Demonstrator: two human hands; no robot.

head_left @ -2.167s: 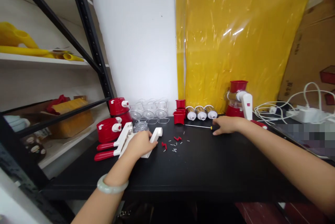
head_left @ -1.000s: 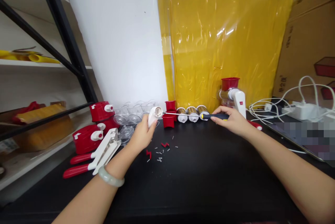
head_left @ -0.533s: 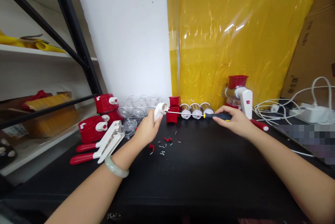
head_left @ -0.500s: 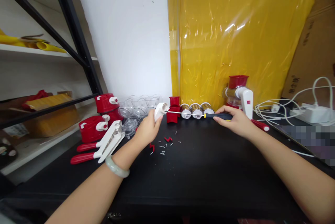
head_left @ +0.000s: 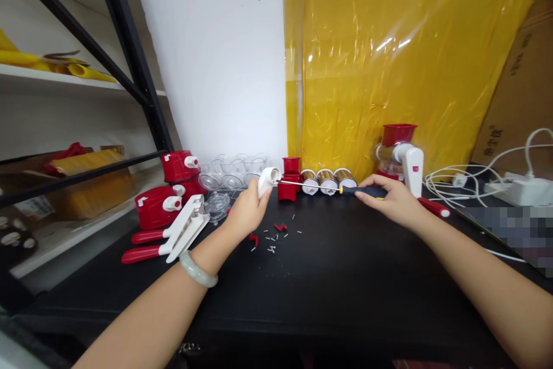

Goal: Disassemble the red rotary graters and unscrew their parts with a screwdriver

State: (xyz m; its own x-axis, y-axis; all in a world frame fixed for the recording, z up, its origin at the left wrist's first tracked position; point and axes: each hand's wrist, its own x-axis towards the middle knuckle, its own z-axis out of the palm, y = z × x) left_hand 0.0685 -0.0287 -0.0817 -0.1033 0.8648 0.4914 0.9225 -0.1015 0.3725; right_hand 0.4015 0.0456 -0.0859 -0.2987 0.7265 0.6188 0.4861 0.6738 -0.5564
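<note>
My left hand [head_left: 249, 212] is closed round a white plastic part [head_left: 268, 178] with a round opening at its top. My right hand [head_left: 391, 201] grips the dark blue and yellow handle of a screwdriver [head_left: 367, 191]. The long thin shaft points left, and its tip meets the right side of the white part. Whether a screw sits at the tip cannot be made out. Below my hands, small silver screws [head_left: 271, 249] lie scattered on the black table [head_left: 337, 288], beside a small red bent piece [head_left: 280, 227] and another red piece [head_left: 254, 239].
Red housings [head_left: 155, 208], white handles with red grips [head_left: 186, 229] and clear plastic parts [head_left: 217, 205] stand at the left. Behind are red parts [head_left: 287, 190] and metal drums [head_left: 327, 182]. An assembled device [head_left: 412, 167] and white cables [head_left: 449, 185] lie right.
The whole view has shifted slightly, so things appear a little further right. Both hands keep their holds, with the screwdriver tip still at the white part.
</note>
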